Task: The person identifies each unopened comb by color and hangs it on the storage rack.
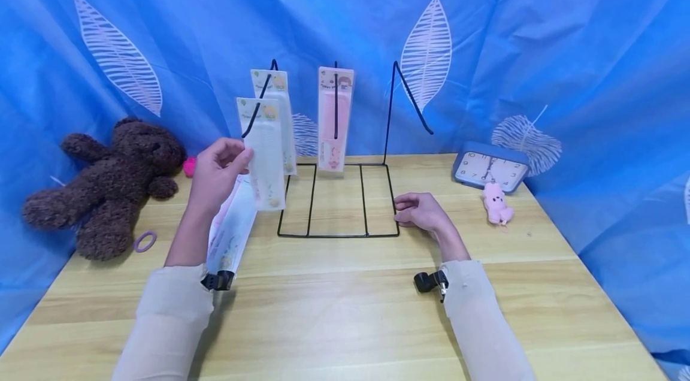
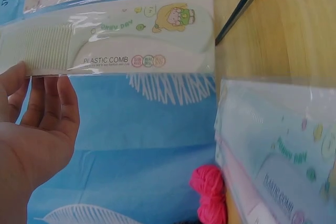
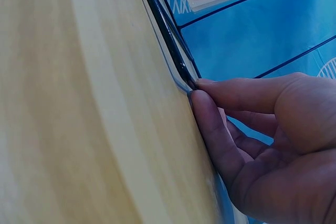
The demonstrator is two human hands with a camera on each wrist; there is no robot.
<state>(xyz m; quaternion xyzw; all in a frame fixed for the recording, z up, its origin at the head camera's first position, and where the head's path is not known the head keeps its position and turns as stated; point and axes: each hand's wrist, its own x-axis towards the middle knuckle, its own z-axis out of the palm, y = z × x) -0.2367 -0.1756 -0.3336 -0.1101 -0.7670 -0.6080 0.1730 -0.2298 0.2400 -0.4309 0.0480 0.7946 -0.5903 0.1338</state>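
Observation:
In the head view, a black wire display rack [image 1: 336, 236] stands on the table with arms jutting forward. My left hand [image 1: 215, 171] pinches the side edge of a pale green packaged comb [image 1: 264, 168], whose top hole is on the left arm near its tip. Behind it on that arm hangs another pale packaged comb [image 1: 289, 129]. A pink packaged comb [image 1: 329, 111] hangs on the middle arm; the right arm is bare. Low at the rack's front right corner, my right hand [image 1: 424, 211] pinches the base wire [image 3: 176, 51] between thumb and index finger.
More packaged combs [image 1: 229, 243] lie beneath my left forearm. Farther left are a brown teddy bear [image 1: 124, 183], a purple hair ring [image 1: 144, 241] and a bright pink bundle [image 2: 210, 192]. A blue clock [image 1: 492, 166] and a small pink plush [image 1: 496, 204] sit at the right. Blue curtain [image 1: 350, 3] hangs behind.

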